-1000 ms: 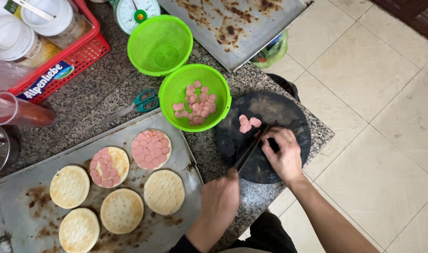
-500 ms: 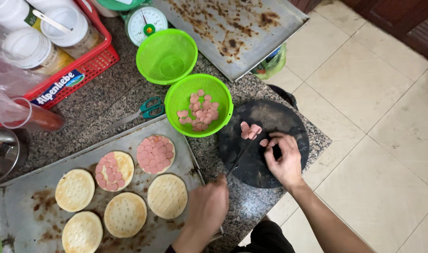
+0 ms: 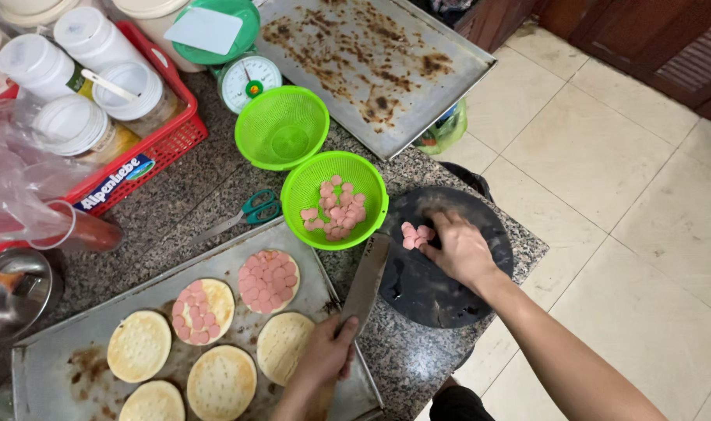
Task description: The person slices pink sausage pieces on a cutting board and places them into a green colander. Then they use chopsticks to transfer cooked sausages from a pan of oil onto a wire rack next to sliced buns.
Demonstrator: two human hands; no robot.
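Note:
My left hand (image 3: 322, 357) grips the handle of a broad knife (image 3: 368, 282), whose blade points up over the edge of the round black cutting board (image 3: 433, 292). My right hand (image 3: 460, 251) rests on the board, its fingers on a few pink sausage slices (image 3: 416, 234). Beside the board stands a green basket (image 3: 318, 217) with several sausage slices in it. On the grey baking tray (image 3: 51, 374) lie several round pale dough bases (image 3: 220, 382); two of them (image 3: 268, 281) are topped with sausage slices.
An empty green basket (image 3: 282, 126), a small kitchen scale (image 3: 248, 78), scissors (image 3: 245, 214) and a stained empty baking tray (image 3: 371, 58) sit further back. A red crate (image 3: 157, 148) with white tubs stands at the left, beside a metal pot (image 3: 12, 296). Tiled floor lies to the right.
My left hand has drawn the knife off the board toward the tray. My right hand has moved up the board to the sausage slices.

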